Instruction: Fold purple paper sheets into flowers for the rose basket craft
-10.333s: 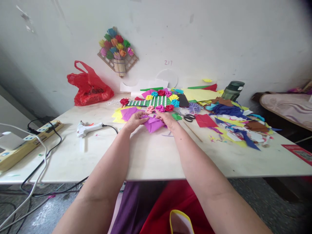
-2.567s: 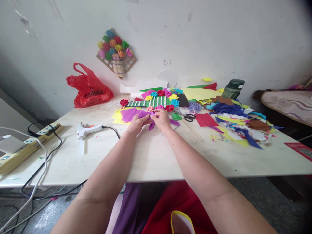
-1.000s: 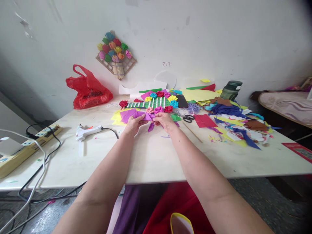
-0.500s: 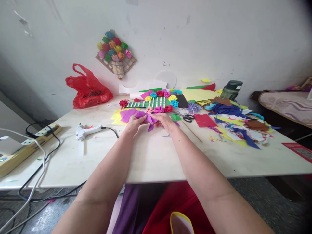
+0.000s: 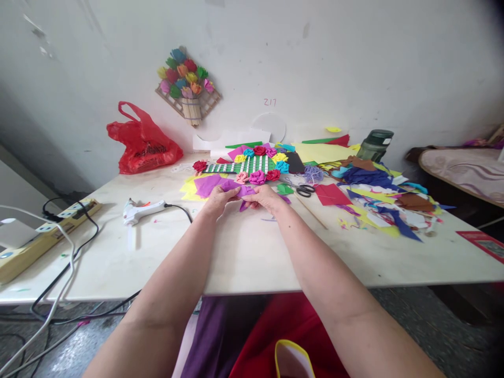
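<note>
My left hand (image 5: 219,201) pinches a piece of purple crepe paper (image 5: 246,190) between thumb and fingers. The other edge of that paper is gripped by my right hand (image 5: 263,197), close beside the left. Some of the paper is covered by my fingers. Just beyond my hands lies a green, guitar-shaped craft piece (image 5: 252,166) with white strips, edged with several coloured paper roses. A flat purple sheet (image 5: 206,185) rests on yellow paper (image 5: 189,190) to the left of my hands. Black-handled scissors (image 5: 305,190) and a thin wooden stick (image 5: 312,211) lie to the right.
A white glue gun (image 5: 145,210) and a power strip (image 5: 47,233) with cables are on the left. A red plastic bag (image 5: 144,142) stands at the back. Paper scraps (image 5: 388,194), a red paper piece (image 5: 333,195) and a dark green bottle (image 5: 373,146) are on the right.
The fingers of my right hand have shifted slightly on the purple crepe paper, drawing in nearer to my left hand. Everything else on the table stays in place.
</note>
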A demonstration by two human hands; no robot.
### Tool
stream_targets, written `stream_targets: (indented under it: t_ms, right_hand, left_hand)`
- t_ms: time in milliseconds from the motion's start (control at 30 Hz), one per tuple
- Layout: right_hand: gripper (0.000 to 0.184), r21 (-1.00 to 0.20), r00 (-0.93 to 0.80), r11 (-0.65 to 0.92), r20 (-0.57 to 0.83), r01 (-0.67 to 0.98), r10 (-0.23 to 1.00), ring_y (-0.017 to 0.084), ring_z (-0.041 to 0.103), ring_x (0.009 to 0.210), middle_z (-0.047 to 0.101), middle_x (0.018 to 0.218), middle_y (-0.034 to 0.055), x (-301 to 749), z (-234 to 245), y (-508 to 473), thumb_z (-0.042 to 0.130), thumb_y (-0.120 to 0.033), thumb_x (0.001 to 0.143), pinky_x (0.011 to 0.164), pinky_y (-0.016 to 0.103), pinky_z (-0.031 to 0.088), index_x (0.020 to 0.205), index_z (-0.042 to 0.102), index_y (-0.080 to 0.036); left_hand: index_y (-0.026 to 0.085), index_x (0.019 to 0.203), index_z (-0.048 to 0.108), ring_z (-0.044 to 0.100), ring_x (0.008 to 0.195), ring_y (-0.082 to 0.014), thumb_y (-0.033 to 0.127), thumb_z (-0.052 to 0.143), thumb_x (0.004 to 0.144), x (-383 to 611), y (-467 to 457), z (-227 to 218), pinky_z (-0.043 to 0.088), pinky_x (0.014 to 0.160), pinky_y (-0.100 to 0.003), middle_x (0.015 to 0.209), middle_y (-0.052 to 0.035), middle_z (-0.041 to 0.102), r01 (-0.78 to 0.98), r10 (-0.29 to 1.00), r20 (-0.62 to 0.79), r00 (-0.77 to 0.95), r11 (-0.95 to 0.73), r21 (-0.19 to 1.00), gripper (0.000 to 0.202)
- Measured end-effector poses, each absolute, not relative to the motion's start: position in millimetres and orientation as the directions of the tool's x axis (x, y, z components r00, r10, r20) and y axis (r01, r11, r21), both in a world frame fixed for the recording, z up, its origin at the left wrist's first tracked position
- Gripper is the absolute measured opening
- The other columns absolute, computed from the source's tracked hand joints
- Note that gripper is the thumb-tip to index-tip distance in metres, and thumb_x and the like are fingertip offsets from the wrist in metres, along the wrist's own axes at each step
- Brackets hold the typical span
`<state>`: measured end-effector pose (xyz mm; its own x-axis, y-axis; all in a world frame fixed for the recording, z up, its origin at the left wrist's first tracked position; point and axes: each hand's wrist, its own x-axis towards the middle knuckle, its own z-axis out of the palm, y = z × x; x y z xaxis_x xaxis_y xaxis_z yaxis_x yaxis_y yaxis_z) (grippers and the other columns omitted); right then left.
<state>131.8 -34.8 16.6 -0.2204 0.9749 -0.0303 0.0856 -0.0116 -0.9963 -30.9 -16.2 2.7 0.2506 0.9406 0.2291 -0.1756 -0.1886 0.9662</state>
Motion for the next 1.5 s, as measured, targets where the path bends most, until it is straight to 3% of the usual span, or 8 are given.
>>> stream_targets:
  t_ms: [233, 533, 700, 967, 1167, 1300, 1400, 1500]
  right_hand:
    - [0.014, -0.996, -0.198, -0.004, -0.021, 0.087, 0.980, 0.007, 0.052, 0.040, 0.061, 0.048, 0.0013, 129.9, 19.5, -39.5, 0.067, -0.014, 0.066, 0.043, 0.018, 0.045, 0.060, 0.054, -0.013]
    - [0.025, -0.995, -0.239, 0.095, 0.097, -0.019, 0.966, 0.009, 0.056, 0.046, 0.063, 0.058, 0.0015, 131.9, 13.4, -30.0, 0.072, -0.035, 0.063, 0.047, 0.021, 0.047, 0.067, 0.062, -0.013]
    - [0.019, -0.996, -0.199, 0.083, 0.089, -0.041, 0.976, 0.009, 0.055, 0.044, 0.062, 0.054, 0.0025, 132.5, 11.7, -26.8, 0.073, -0.028, 0.062, 0.046, 0.021, 0.050, 0.062, 0.061, -0.012]
    - [0.020, -0.998, -0.209, 0.054, 0.058, -0.023, 0.976, 0.010, 0.055, 0.043, 0.059, 0.048, 0.0027, 133.7, 19.6, -32.6, 0.074, -0.026, 0.060, 0.041, 0.020, 0.048, 0.058, 0.060, -0.012]
    - [0.022, -0.999, -0.250, 0.029, 0.033, -0.020, 0.968, 0.010, 0.055, 0.042, 0.061, 0.050, 0.0037, 137.9, 22.1, -34.4, 0.075, -0.027, 0.057, 0.041, 0.020, 0.049, 0.057, 0.059, -0.013]
    - [0.021, -1.000, -0.331, 0.011, 0.006, 0.012, 0.944, 0.010, 0.055, 0.042, 0.062, 0.050, 0.0032, 140.1, 23.1, -35.2, 0.076, -0.025, 0.056, 0.041, 0.019, 0.048, 0.059, 0.059, -0.012]
    - [0.022, -1.000, -0.351, 0.009, -0.001, 0.028, 0.936, 0.009, 0.055, 0.041, 0.060, 0.048, 0.0017, 140.4, 23.4, -35.4, 0.076, -0.025, 0.056, 0.040, 0.018, 0.047, 0.056, 0.057, -0.013]
    - [0.022, -1.000, -0.355, 0.014, 0.008, 0.016, 0.935, 0.009, 0.055, 0.041, 0.062, 0.051, 0.0023, 141.1, 22.7, -34.4, 0.075, -0.027, 0.057, 0.039, 0.019, 0.047, 0.059, 0.059, -0.013]
  left_hand:
    - [0.013, 0.074, 0.066, 0.060, 0.064, -0.0127, 0.031, 0.074, 0.058, -30.4, -17.7, 3.9, 0.048, 0.068, -0.027, 0.072, -0.0038, 0.067, -0.223, 0.952, 0.188, 0.241, -0.134, 0.965, 0.025]
    - [0.011, 0.073, 0.065, 0.063, 0.068, -0.0162, 0.031, 0.072, 0.060, -27.4, -20.8, 4.9, 0.049, 0.072, -0.031, 0.072, -0.0066, 0.068, -0.214, 0.934, 0.181, 0.308, -0.118, 0.970, 0.025]
    - [0.012, 0.074, 0.060, 0.059, 0.057, -0.0129, 0.046, 0.066, 0.065, -29.9, -18.2, 8.1, 0.051, 0.062, -0.029, 0.067, -0.0038, 0.065, -0.261, 0.974, 0.123, 0.191, -0.071, 0.963, 0.035]
    - [0.014, 0.056, 0.052, 0.048, 0.036, -0.0097, 0.050, 0.065, 0.065, -35.3, -17.9, 11.1, 0.039, 0.041, -0.023, 0.043, -0.0005, 0.054, 0.013, 0.962, 0.229, 0.150, -0.234, 0.972, 0.039]
    - [0.012, 0.064, 0.059, 0.052, 0.041, -0.0116, 0.057, 0.057, 0.069, -40.5, -18.8, 13.8, 0.042, 0.043, -0.025, 0.048, -0.0029, 0.056, -0.004, 0.970, 0.187, 0.155, -0.189, 0.982, 0.045]
    - [0.011, 0.083, 0.065, 0.061, 0.059, -0.0141, 0.045, 0.069, 0.062, -45.8, -21.6, 17.3, 0.050, 0.053, -0.025, 0.070, -0.0057, 0.065, -0.010, 0.940, 0.111, 0.324, -0.114, 0.993, 0.040]
    - [0.010, 0.080, 0.066, 0.061, 0.058, -0.0154, 0.037, 0.074, 0.058, -47.9, -22.6, 16.7, 0.050, 0.054, -0.025, 0.069, -0.0077, 0.067, 0.036, 0.873, 0.065, 0.484, -0.094, 0.995, 0.036]
    - [0.010, 0.078, 0.067, 0.062, 0.056, -0.0156, 0.034, 0.075, 0.058, -48.2, -20.9, 13.6, 0.051, 0.056, -0.026, 0.066, -0.0074, 0.067, 0.036, 0.864, 0.073, 0.498, -0.105, 0.994, 0.033]
